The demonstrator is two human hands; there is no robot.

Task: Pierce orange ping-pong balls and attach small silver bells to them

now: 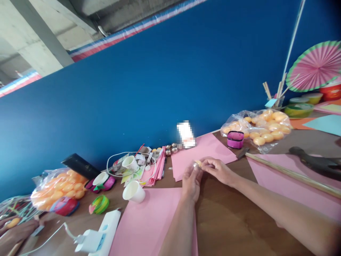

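Observation:
My left hand [191, 181] and my right hand [220, 171] meet over the table in front of me, fingertips pinched together. Between them is a small orange-and-silver piece [197, 164], mostly covered by the fingers, so its exact kind does not show. Just beyond lies a pink paper sheet [206, 147]. Several shiny metallic balls [174, 150] sit at its left edge. Another pink paper sheet [149, 220] lies under and left of my left forearm.
Paper cups [134, 192], a power strip [110, 224] and a green tape roll [99, 204] stand left. Bags of orange balls [62, 186] lie left and right. Scissors [314, 163], a long stick [290, 172] and a magenta roll [235, 139] are right. Another person's hand [18, 234] shows far left.

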